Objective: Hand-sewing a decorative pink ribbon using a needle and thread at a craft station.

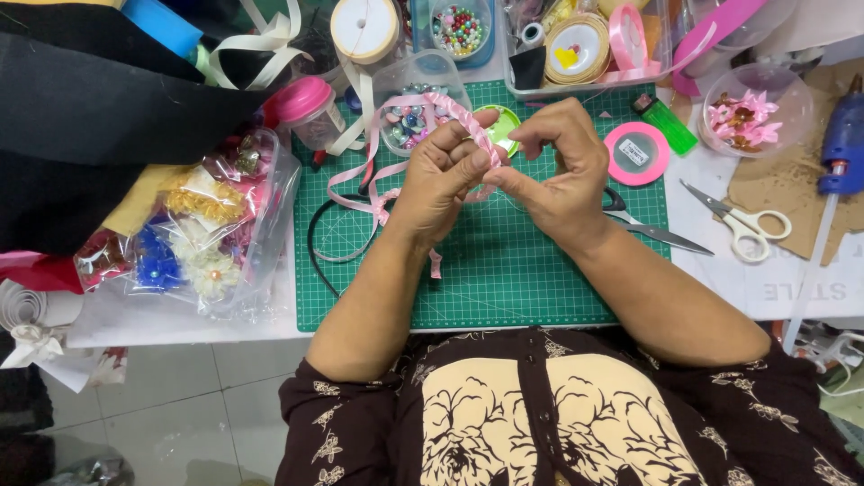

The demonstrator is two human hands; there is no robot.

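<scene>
Both hands raised just above a green cutting mat [504,279], working a pink ribbon [447,105] wound around a thin black headband [314,245]. Left hand [438,180] closed on the wrapped stretch, fingers curled, thumb pressed to the ribbon near the top of the arc. Right hand [565,171] pinched tight on the same ribbon just beside the left thumb — fingertips of the two hands touching or nearly so. Loose ribbon trailing left and down in loops over the mat, one short tail hanging below the left wrist; bare black part of the headband curving over the mat's left edge. Behind the hands, a clear tub of coloured beads [412,121] and a small green lid [505,126]. To the right on the mat, a pink tape roll [637,154] and a green lighter [668,124]; dark-handled scissors [652,229] partly hidden under the right hand. Off the mat, white-handled scissors [742,220], a clear cup of pink fabric flowers [742,117] and a blue glue gun [843,139] — all well apart from the hands. At left, a plastic bag of mixed trims [207,229] beside black cloth [90,117].
</scene>
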